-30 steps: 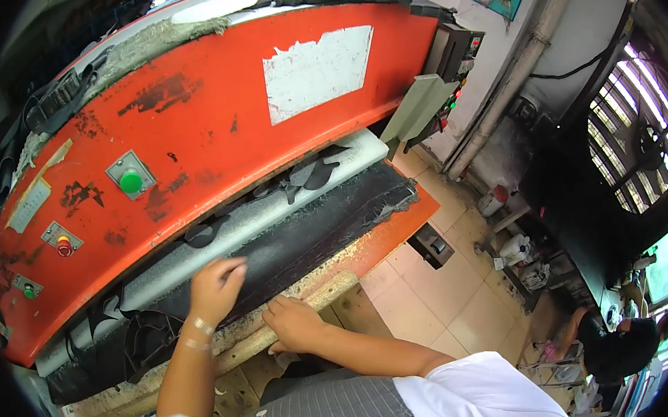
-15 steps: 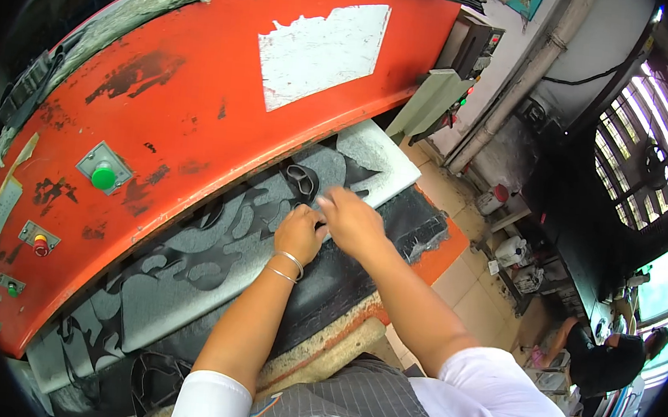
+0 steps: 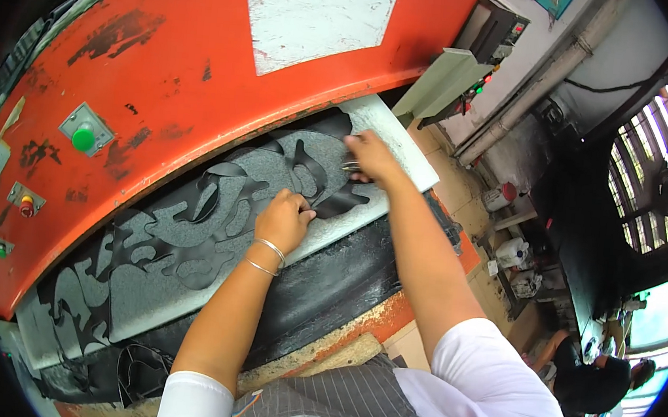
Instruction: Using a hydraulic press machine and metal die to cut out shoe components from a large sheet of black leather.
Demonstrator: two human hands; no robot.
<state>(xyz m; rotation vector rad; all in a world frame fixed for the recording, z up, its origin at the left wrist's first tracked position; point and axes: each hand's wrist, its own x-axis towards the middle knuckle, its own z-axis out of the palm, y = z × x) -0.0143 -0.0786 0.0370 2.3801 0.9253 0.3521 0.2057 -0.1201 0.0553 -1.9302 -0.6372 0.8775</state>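
Observation:
A black sheet [image 3: 181, 231] full of cut-out holes lies on a grey-white cutting board [image 3: 392, 138] under the red press head [image 3: 204, 62]. My left hand [image 3: 284, 220] presses down on the sheet near its middle, fingers curled on the black material. Farther right, my right hand [image 3: 370, 156] reaches under the press head and pinches a small metal cutting die [image 3: 350, 165] that rests on the sheet's right end. Bangles circle my left wrist.
A green push button [image 3: 83, 137] and smaller buttons [image 3: 26, 204] sit on the press front. Black offcut scraps [image 3: 137, 370] hang at the lower left. Another person [image 3: 597, 382] stands at the lower right by a barred window, with containers [image 3: 514, 252] on the tiled floor.
Both hands went from the bench's front edge up onto the black sheet under the press. Since half a second ago they have spread apart, the right hand moving right with the die.

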